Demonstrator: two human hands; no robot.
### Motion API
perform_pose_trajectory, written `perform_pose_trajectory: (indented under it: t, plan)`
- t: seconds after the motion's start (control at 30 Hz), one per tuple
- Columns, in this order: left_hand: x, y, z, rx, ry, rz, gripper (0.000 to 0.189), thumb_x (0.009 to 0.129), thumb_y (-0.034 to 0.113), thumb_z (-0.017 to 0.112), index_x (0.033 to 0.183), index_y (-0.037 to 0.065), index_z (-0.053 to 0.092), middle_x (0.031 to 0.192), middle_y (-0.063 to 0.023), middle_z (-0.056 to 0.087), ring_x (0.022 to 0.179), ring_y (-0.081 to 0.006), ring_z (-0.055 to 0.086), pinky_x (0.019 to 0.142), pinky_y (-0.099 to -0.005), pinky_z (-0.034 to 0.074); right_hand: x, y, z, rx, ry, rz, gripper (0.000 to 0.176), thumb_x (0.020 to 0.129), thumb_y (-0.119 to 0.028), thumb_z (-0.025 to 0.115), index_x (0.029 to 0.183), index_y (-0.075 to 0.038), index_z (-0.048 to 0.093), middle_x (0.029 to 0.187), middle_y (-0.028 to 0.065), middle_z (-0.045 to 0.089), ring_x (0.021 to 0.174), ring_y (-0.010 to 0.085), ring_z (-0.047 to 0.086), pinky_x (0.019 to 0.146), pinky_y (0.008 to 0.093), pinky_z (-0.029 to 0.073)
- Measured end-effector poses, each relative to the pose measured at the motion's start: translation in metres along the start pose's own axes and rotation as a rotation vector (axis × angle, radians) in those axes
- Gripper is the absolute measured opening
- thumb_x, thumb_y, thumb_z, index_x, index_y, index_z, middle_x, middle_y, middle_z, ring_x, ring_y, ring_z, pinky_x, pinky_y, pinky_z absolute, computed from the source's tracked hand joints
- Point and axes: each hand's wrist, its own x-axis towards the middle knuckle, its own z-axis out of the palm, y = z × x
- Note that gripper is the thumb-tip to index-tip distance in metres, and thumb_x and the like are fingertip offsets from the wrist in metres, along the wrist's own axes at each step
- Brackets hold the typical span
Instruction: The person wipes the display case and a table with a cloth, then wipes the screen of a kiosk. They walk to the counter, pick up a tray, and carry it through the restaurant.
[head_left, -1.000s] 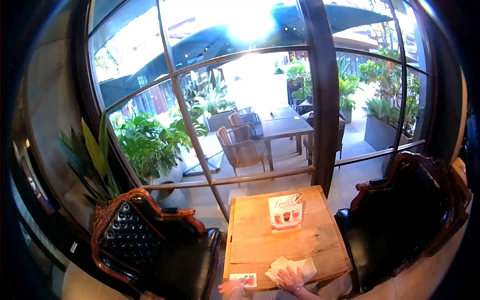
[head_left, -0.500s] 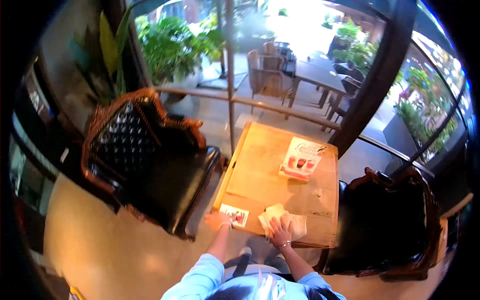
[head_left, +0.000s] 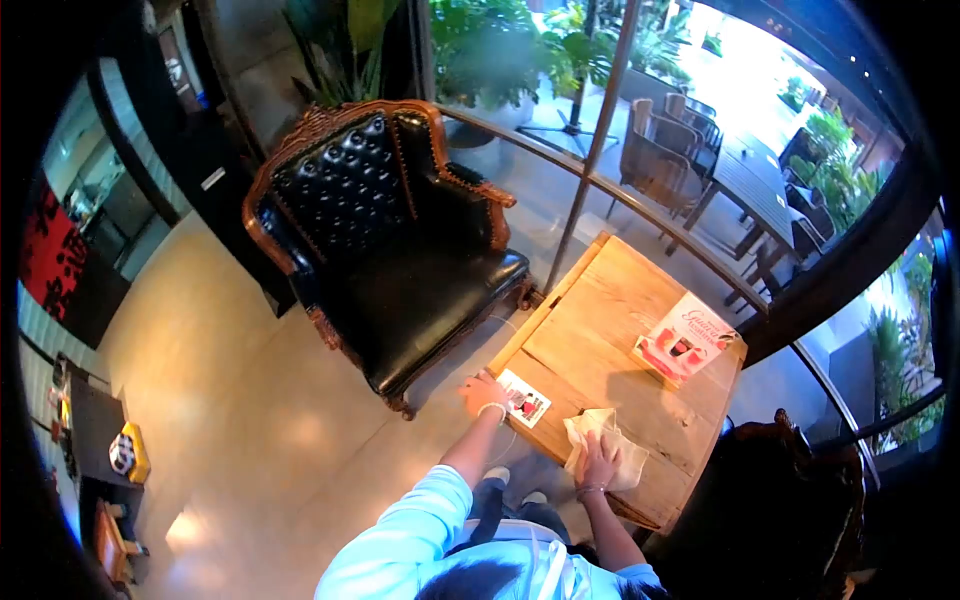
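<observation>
My right hand [head_left: 597, 462] presses down on a crumpled pale cloth [head_left: 624, 468], near the front edge of the wooden table [head_left: 590, 310]. The cloth's folds stick out around my fingers. At the table's left corner, my left hand [head_left: 484, 396] has its fingers stretched out, overlapping the edge of a small printed card [head_left: 523, 398]. That card lies flat on the wood. Farther back on the tabletop stands a menu sign [head_left: 687, 340] with pictures of red drinks.
A black tufted armchair [head_left: 390, 260] with a carved wooden frame stands left of the table. Another dark armchair [head_left: 770, 510] is at the right. Behind the table runs a window frame [head_left: 660, 235], with outdoor chairs [head_left: 660, 155] and a long table [head_left: 755, 185] beyond it.
My view has swung left, so the table sits farther right in the picture. My right hand stays on the cloth, and my left hand stays beside the card.
</observation>
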Motion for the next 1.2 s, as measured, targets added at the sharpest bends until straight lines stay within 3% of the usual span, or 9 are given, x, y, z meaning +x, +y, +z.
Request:
perform_pose_trajectory:
  t: [0.17,0.37,0.47,0.6,0.7,0.73,0.83,1.07,1.2]
  plan:
    - [0.02,-0.037,-0.009,-0.263,-0.105,0.076,0.056,0.08,0.044,0.032,0.109,-0.003,0.038,0.112,-0.0236,0.036,0.092,-0.0375,0.045,0.081,-0.0434,0.035,0.017,0.009,-0.019,0.042,-0.24,0.022,0.029,0.075,-0.019,0.049,0.103,-0.015,0.051,0.094,0.0081,0.057,0.095,0.0231,0.051,0.086,0.0439,0.027]
    - [0.124,-0.27,-0.032,-0.256,-0.319,-0.245,0.037,0.077,0.035,0.045,0.096,0.004,0.049,0.089,-0.0089,0.053,0.075,-0.0203,0.05,0.061,-0.0386,0.042,0.053,0.002,-0.047,0.188,-0.558,0.141,0.024,0.074,-0.022,0.047,0.092,-0.007,0.054,0.085,0.0174,0.056,0.084,0.0334,0.052,0.074,0.0436,0.038]
    - [0.067,-0.301,-0.104,0.107,-0.203,-0.133,0.03,0.071,0.03,0.051,0.078,0.001,0.056,0.076,-0.0132,0.06,0.066,-0.0235,0.058,0.06,-0.038,0.045,0.052,0.001,-0.039,0.382,-0.359,0.078,0.027,0.075,-0.022,0.047,0.094,-0.003,0.053,0.089,0.0207,0.054,0.083,0.0362,0.051,0.071,0.0414,0.041]
    - [-0.034,-0.323,-0.171,-0.519,-0.068,-0.401,0.023,0.072,0.023,0.049,0.074,0.001,0.055,0.062,-0.0115,0.059,0.048,-0.0171,0.056,0.042,-0.0325,0.043,0.054,-0.039,-0.044,0.703,-0.224,0.031,0.023,0.078,-0.021,0.047,0.086,-0.001,0.054,0.083,0.0223,0.053,0.076,0.0366,0.051,0.064,0.0392,0.041]
    - [-0.067,-0.365,-0.176,-0.711,0.002,-0.61,0.021,0.072,0.021,0.048,0.076,0.002,0.055,0.065,-0.0118,0.059,0.05,-0.0174,0.057,0.038,-0.0297,0.039,0.067,-0.08,-0.044,0.632,-0.53,-0.02,0.022,0.079,-0.016,0.047,0.085,0.004,0.052,0.067,0.009,0.053,0.061,0.0173,0.049,0.056,0.0273,0.04]
    - [-0.075,-0.361,-0.18,-0.722,0.033,-0.676,0.022,0.071,0.021,0.047,0.081,0.003,0.053,0.071,-0.011,0.059,0.053,-0.0169,0.057,0.036,-0.0265,0.034,0.059,-0.099,-0.035,1.151,-0.571,0.156,0.018,0.077,-0.015,0.048,0.081,0.002,0.053,0.062,0.0011,0.047,0.056,0.0104,0.042,0.052,0.023,0.036]
    - [-0.078,-0.345,-0.202,-0.737,-0.086,-0.643,0.022,0.073,0.02,0.045,0.086,0.004,0.052,0.076,-0.0095,0.059,0.056,-0.0169,0.056,0.039,-0.0258,0.036,0.043,-0.154,-0.006,1.248,-0.933,0.037,0.016,0.075,-0.014,0.049,0.08,0.0,0.055,0.066,0.0001,0.051,0.059,0.0112,0.045,0.055,0.024,0.037]
    - [-0.022,-0.307,-0.29,-0.709,-0.039,0.135,0.042,0.073,0.029,0.06,0.102,0.0,0.051,0.089,-0.0087,0.057,0.079,-0.0141,0.054,0.072,-0.0251,0.044,-0.029,-0.331,0.014,0.82,-1.108,-0.551,0.021,0.077,-0.021,0.049,0.088,-0.004,0.056,0.074,0.0044,0.056,0.068,0.0114,0.049,0.063,0.0245,0.04]
    - [-0.026,-0.314,-0.381,-0.899,-0.113,0.22,0.059,0.07,0.033,0.064,0.114,0.002,0.042,0.097,-0.0094,0.055,0.091,-0.0138,0.05,0.081,-0.0266,0.039,-0.09,-0.437,0.005,0.648,-1.294,-1.023,0.03,0.08,-0.029,0.046,0.091,-0.002,0.053,0.08,0.014,0.057,0.073,0.0223,0.053,0.068,0.0311,0.041]
